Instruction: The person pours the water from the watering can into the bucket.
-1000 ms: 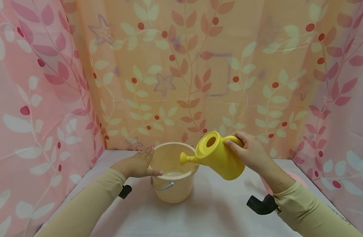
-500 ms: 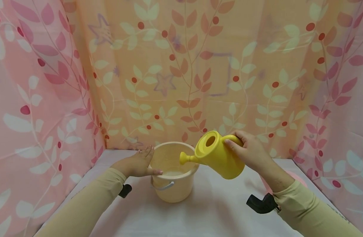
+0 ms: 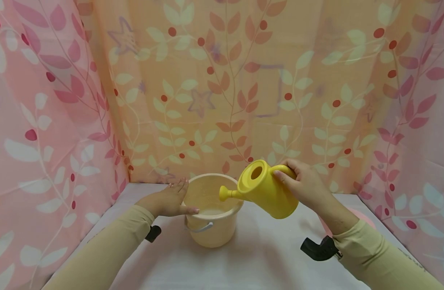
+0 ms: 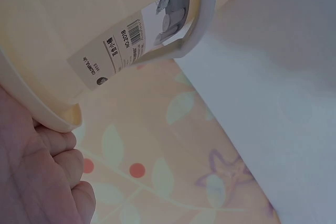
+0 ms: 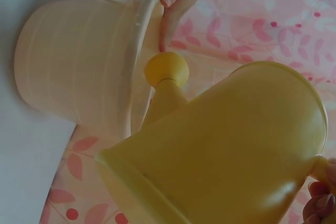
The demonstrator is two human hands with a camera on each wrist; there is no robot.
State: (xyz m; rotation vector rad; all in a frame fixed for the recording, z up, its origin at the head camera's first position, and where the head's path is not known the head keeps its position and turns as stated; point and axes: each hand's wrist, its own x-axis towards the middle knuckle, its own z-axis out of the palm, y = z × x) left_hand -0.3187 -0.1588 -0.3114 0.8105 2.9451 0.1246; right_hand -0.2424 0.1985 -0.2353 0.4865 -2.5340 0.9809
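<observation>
A cream plastic bucket (image 3: 215,233) stands upright on the table, its pale grey handle (image 3: 201,229) hanging at the front. My left hand (image 3: 167,200) rests on the left part of its rim, fingers and thumb stretched out. In the left wrist view the fingertips lie at the rim, and a printed label (image 4: 126,43) shows on the bucket's side. My right hand (image 3: 306,186) grips a yellow watering can (image 3: 274,197) by its handle. The can tips left, and its round spout head (image 3: 224,193) is over the bucket's mouth. No water stream shows from it.
Part of a pink round object (image 3: 363,218) lies on the table behind the right forearm. Floral curtains (image 3: 222,96) enclose the table (image 3: 265,257) at the back and both sides. Black wrist cameras (image 3: 319,248) hang under the sleeves.
The watering can and right hand have shifted very slightly left and up. The left hand and bucket look unmoved.
</observation>
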